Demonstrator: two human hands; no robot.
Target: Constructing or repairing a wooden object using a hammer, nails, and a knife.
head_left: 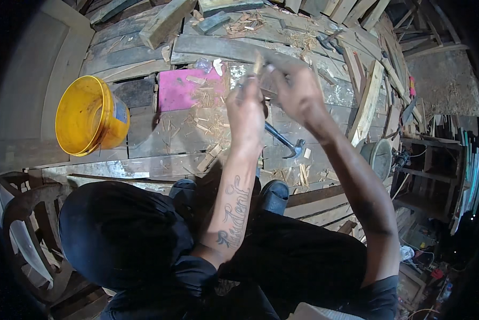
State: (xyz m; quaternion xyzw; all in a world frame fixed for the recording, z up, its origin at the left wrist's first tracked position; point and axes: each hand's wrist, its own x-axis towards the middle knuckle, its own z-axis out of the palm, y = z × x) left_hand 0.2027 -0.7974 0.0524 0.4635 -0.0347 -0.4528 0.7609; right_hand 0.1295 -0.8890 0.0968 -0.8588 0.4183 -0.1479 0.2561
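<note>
My left hand is closed around a thin, light strip of wood, its tip sticking up past the fingers. Just to the right, my right hand is raised with its fingers curled. Motion blurs it, and I cannot make out what it grips. A dark shape shows between the two hands, too smeared to name. Below them on the planks lies a claw hammer, part of its handle hidden behind my left hand. Left of my left hand is a pink sheet strewn with wood shavings.
A yellow bucket lies tipped at the left. Wood chips litter the plank floor. Long boards stand at the right, near a grey bucket. Another tool lies at the far right. A wooden chair is at lower left.
</note>
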